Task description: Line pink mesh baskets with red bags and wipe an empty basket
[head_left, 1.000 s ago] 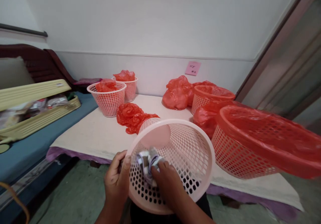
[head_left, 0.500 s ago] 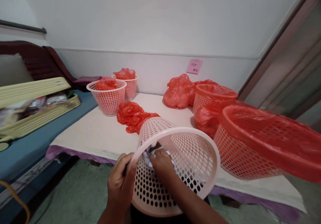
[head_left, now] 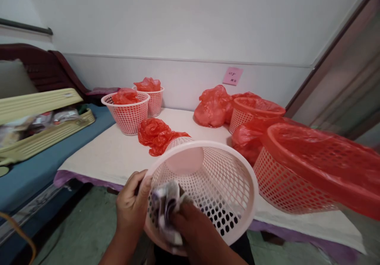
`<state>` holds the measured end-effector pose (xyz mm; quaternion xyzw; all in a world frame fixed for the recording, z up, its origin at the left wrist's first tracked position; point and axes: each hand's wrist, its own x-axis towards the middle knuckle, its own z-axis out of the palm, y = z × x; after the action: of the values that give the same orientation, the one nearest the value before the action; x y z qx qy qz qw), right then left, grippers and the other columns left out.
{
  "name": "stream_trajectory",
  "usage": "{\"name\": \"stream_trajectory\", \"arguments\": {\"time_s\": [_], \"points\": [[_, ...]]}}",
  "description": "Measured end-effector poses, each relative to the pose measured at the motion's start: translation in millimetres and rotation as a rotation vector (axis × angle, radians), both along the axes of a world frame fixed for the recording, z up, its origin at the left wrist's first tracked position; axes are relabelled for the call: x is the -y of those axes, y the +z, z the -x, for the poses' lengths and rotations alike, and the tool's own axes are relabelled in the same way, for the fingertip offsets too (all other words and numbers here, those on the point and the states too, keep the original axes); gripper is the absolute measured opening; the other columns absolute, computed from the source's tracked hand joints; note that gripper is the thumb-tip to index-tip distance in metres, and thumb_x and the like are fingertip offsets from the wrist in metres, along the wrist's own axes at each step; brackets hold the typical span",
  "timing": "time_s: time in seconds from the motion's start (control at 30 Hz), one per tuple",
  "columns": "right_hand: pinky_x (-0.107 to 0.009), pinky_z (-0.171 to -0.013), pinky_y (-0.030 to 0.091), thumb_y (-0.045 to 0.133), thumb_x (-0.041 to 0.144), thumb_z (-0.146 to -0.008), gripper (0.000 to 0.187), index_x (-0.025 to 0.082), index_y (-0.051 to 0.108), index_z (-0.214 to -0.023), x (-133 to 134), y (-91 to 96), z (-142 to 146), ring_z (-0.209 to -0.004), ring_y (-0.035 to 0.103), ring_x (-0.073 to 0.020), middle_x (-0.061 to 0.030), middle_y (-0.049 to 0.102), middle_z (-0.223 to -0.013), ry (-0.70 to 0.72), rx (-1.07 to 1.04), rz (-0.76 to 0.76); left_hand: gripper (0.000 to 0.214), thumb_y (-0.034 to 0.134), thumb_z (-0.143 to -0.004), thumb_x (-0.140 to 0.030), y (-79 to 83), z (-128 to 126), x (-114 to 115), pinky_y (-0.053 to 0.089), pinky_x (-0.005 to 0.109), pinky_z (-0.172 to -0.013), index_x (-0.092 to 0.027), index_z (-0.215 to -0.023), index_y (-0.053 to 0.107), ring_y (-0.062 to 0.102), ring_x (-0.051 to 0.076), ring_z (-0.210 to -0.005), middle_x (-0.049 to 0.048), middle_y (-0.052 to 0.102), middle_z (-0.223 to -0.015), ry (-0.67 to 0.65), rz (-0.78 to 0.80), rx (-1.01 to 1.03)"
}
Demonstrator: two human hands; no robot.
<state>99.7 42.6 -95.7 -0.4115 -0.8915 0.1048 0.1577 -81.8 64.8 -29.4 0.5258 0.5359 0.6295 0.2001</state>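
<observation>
A pale pink perforated plastic basket (head_left: 228,170) lies tilted with its mouth toward me at the table's near edge. My left hand (head_left: 130,201) grips its rim on the left side, thumb over the edge. Inside the mouth, my right hand (head_left: 190,221) is closed on a bunched, patterned cloth (head_left: 169,205), pressed near the basket's lower left inner wall. Motion blurs the cloth and the right fingers. Just behind the basket lies a crumpled red plastic bag (head_left: 157,134).
Two pink baskets (head_left: 130,116) holding red bags stand at the back left. On the right are red-lined baskets (head_left: 285,182) and a puffed red bag (head_left: 212,106). A white-covered table (head_left: 118,154) bears them. A bed with an open yellow case (head_left: 44,134) is at left.
My right hand has drawn the cloth from deeper inside toward the basket's near left rim. The basket's mouth has turned more toward me, and my left hand has shifted slightly left.
</observation>
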Motion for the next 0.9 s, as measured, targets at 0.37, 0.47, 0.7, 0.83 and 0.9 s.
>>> {"name": "stream_trajectory", "arguments": {"time_s": [0.37, 0.47, 0.7, 0.83, 0.9], "points": [[-0.042, -0.063, 0.049, 0.061, 0.023, -0.079, 0.037, 0.019, 0.058, -0.116, 24, -16.9, 0, -0.072, 0.058, -0.0274, -0.0093, 0.066, -0.083, -0.058, 0.015, -0.405, 0.032, 0.064, -0.081, -0.051, 19.6, -2, -10, 0.048, 0.022, -0.064, -0.020, -0.085, 0.071, 0.060, 0.014, -0.070, -0.0017, 0.069, -0.076, 0.002, 0.066, 0.032], [-0.046, -0.068, 0.050, 0.065, 0.026, -0.073, 0.052, 0.015, 0.055, -0.123, 23, -0.3, 8, -0.082, 0.058, -0.0313, -0.0146, 0.066, -0.096, -0.031, -0.133, -0.322, 0.031, 0.065, -0.082, -0.049, 11.6, -10, 3, 0.049, 0.020, -0.068, -0.021, -0.094, 0.068, 0.062, 0.013, -0.075, -0.0015, 0.070, -0.083, 0.006, 0.094, 0.090], [-0.036, -0.089, 0.049, 0.063, 0.026, -0.085, 0.050, 0.021, 0.048, -0.132, 16, 35.9, 21, -0.105, 0.056, -0.0232, -0.0109, 0.059, -0.118, -0.028, -0.541, 0.033, 0.040, 0.063, -0.082, -0.051, -14.4, -28, 35, 0.052, 0.026, -0.074, -0.020, -0.107, 0.066, 0.067, 0.020, -0.089, 0.0046, 0.073, -0.102, 0.009, 0.183, 0.208], [-0.031, -0.075, 0.049, 0.066, 0.020, -0.083, 0.035, 0.025, 0.061, -0.118, 10, 14.6, 11, -0.091, 0.060, -0.0218, -0.0075, 0.063, -0.105, -0.118, -0.222, 0.013, 0.034, 0.061, -0.084, -0.049, -12.8, -19, 29, 0.050, 0.028, -0.079, -0.021, -0.101, 0.070, 0.065, 0.020, -0.089, 0.0031, 0.073, -0.098, 0.012, 0.119, 0.075], [-0.033, -0.072, 0.048, 0.064, 0.015, -0.084, 0.028, 0.025, 0.065, -0.110, 9, 6.9, 5, -0.087, 0.060, -0.0235, -0.0075, 0.065, -0.098, -0.184, 0.012, -0.059, 0.032, 0.060, -0.085, -0.047, -9.9, -13, 22, 0.049, 0.028, -0.081, -0.022, -0.103, 0.069, 0.065, 0.020, -0.089, 0.0017, 0.072, -0.096, 0.022, 0.091, 0.039]]}}
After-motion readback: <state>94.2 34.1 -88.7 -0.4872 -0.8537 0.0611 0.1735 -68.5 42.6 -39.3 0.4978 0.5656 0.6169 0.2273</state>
